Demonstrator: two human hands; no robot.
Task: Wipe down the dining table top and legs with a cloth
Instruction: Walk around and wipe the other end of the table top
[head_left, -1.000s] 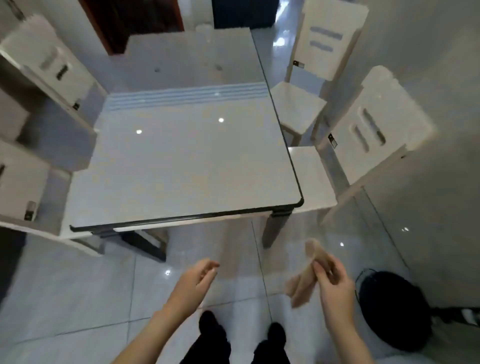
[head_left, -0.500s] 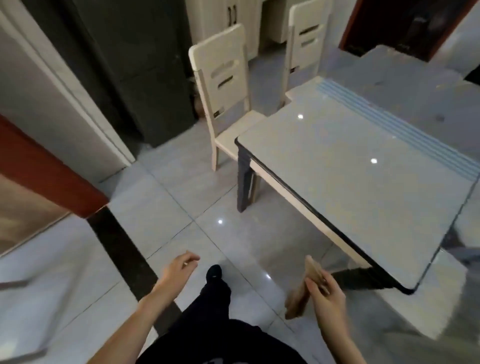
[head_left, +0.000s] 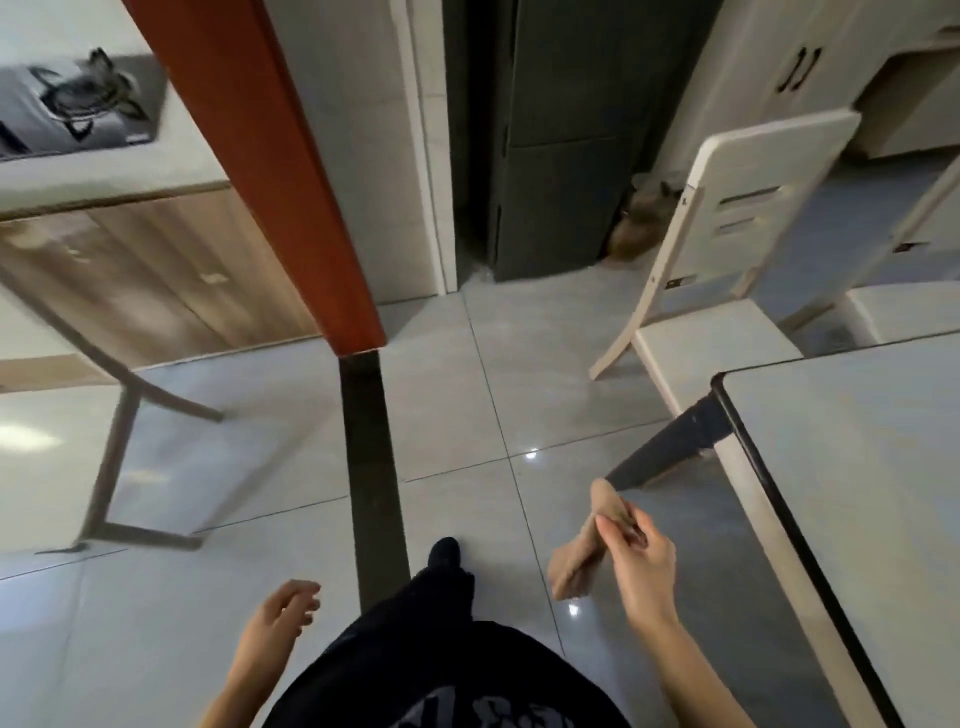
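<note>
Rightward, glossy table (head_left: 857, 467) over tiled floor (head_left: 260, 519); right hand (head_left: 641, 564) grips cloth (head_left: 576, 561), left hand (head_left: 275, 623) seemingly loose, empty.

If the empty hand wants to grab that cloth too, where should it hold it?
Probably the loose lower end of the cloth, which hangs free below the right hand. The middle is bunched inside that hand's fingers, and only a short tip sticks out above. The left hand would come in from the left, its own side.
</note>
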